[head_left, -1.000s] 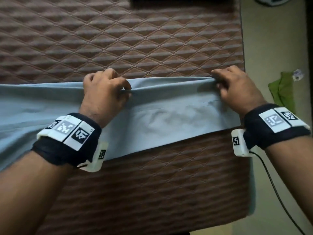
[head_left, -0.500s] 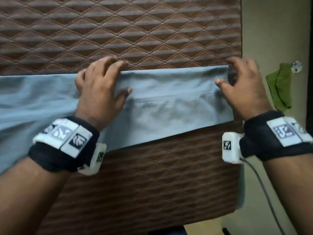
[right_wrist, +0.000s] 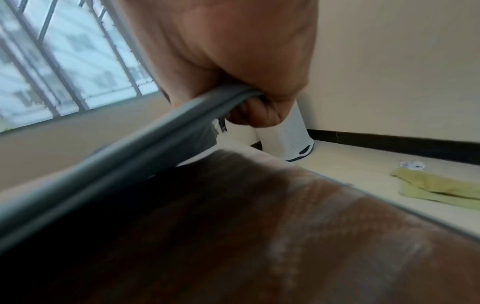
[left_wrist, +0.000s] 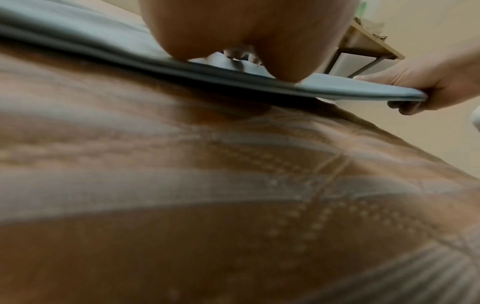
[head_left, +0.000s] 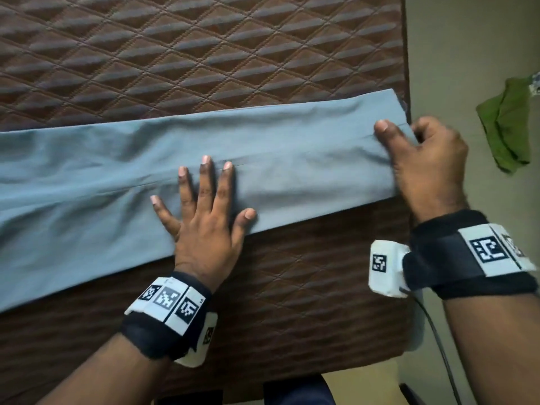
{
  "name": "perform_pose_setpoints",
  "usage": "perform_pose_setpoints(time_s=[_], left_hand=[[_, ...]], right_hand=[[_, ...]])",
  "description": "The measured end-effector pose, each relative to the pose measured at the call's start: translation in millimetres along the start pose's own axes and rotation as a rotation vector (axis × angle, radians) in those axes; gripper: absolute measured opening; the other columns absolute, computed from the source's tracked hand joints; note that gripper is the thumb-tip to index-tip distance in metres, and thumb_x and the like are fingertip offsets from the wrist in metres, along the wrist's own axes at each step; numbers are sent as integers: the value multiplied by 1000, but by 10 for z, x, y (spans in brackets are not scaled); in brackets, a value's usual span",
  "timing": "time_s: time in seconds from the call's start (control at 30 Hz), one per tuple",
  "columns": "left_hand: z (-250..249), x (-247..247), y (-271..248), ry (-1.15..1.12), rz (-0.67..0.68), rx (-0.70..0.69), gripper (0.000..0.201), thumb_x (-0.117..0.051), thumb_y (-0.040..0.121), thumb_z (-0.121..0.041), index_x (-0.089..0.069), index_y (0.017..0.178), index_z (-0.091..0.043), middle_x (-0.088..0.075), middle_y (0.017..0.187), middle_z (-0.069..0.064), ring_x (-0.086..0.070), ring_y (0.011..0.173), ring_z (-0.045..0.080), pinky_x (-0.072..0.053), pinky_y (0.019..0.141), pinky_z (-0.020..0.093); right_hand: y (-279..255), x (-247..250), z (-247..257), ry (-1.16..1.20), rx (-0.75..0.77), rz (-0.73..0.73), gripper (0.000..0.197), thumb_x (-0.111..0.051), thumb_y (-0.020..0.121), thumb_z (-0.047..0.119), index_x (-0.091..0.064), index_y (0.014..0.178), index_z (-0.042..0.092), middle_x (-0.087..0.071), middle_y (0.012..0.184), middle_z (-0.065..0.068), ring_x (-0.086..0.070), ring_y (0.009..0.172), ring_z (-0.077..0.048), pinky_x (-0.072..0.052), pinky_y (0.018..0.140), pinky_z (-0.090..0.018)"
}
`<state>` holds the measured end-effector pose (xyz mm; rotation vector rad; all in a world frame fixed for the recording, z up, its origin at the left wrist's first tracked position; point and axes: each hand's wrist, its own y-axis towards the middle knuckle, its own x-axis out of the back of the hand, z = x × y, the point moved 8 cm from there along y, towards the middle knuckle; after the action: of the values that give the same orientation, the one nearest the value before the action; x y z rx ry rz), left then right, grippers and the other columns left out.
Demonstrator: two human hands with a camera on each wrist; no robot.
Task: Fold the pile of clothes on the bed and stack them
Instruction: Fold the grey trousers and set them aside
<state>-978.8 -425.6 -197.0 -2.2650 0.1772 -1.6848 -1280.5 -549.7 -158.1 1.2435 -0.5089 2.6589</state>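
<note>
Left hand lies flat, fingers spread, on the grey trousers across the bed; right hand pinches their 3 o'clock end.

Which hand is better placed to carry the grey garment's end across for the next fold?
Right. The right hand already grips the grey garment at its end by the bed edge, while the left hand lies flat mid-cloth, pinning it.

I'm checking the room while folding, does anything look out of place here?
Yes: a crumpled green cloth lies on the floor beside the bed, apart from the grey garment being folded.
</note>
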Motion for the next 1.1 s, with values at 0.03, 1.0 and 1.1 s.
perform_pose_setpoints(time_s=[0.03,1.0,1.1], left_hand=[[-48,-30,-12,17,8,-20,72,-24,95,-63,-3,157,-32,-2,167,-2,5,153,26,7,110,72],[-338,-211,45,94,-86,-245,68,-29,98,-42,-12,156,-10,-20,164,4,-17,150,19,9,121,47],[-109,-235,3,112,-55,-231,72,-27,96,-53,-17,156,-14,-14,164,-2,-18,150,15,2,121,47]], right_hand=[[-3,7,-47,-56,13,7,47,-62,86,58,-45,69,17,-48,71,-3,-42,63,-19,-29,56,-33],[-1150,-1336,561,-636,590,250,63,-28,98,50,-9,155,31,-14,164,-1,-9,150,-28,-4,117,-59],[-1145,-1445,411,-643,507,234,63,-28,97,52,-7,154,35,-8,163,6,-6,150,-24,-1,118,-53]])
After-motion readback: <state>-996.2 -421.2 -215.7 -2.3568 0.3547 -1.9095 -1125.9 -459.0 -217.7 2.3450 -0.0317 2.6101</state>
